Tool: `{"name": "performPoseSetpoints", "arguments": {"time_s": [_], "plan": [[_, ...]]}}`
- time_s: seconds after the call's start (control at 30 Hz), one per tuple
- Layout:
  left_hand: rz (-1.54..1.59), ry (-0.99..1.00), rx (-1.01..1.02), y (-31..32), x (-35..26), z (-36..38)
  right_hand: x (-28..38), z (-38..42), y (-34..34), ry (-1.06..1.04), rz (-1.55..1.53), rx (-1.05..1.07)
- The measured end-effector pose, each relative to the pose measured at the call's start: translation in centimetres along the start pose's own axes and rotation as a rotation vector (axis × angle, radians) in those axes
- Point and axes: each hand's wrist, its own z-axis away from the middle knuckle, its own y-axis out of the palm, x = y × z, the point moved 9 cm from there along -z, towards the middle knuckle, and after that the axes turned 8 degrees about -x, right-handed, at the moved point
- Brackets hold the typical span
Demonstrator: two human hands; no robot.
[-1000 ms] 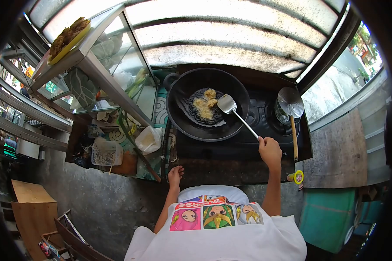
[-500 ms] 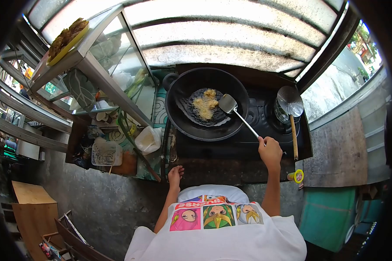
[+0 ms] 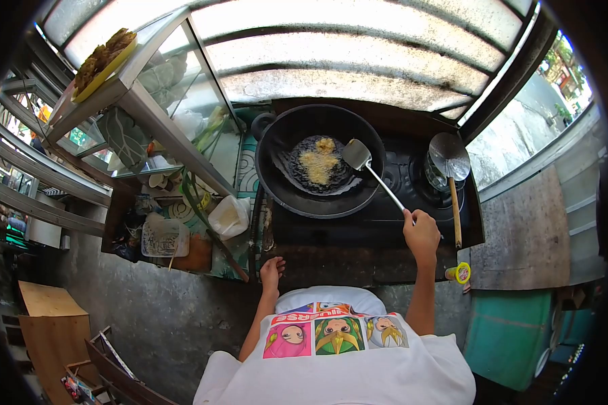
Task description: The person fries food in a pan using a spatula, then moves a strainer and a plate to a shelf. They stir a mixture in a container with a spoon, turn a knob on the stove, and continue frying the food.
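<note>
My right hand (image 3: 422, 235) is closed round the handle of a metal spatula (image 3: 357, 155), whose blade rests at the right inner side of a large dark wok (image 3: 284, 196). Golden pieces of food (image 3: 319, 166) sit in bubbling oil at the wok's middle, left of the blade. My left hand (image 3: 272, 271) is near the front edge of the stove (image 3: 317, 260), its fingers curled; whether anything is in them is too small to tell.
Right of the wok, a skimmer (image 3: 449, 156) with a wooden handle lies over the second burner. A glass case (image 3: 175, 101) stands left, with a yellow tray of food (image 3: 105, 64) on top. Plastic tubs (image 3: 230, 217) sit below it. A yellow-rimmed cup (image 3: 462, 273) is at front right.
My right hand and the spatula have moved slightly right, and the blade is a little farther from the food. The left hand has hardly moved.
</note>
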Motion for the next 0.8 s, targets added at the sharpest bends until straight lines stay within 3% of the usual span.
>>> {"name": "performPoseSetpoints", "arguments": {"time_s": [0.33,0.8], "plan": [[-0.014,0.001,0.014,0.5,0.1,0.3,-0.8,-0.2,-1.3,0.015,0.000,-0.130],[-0.043,0.003,0.043,1.4,0.6,0.8,-2.1,-0.4,-1.7,0.025,-0.020,-0.155]]}}
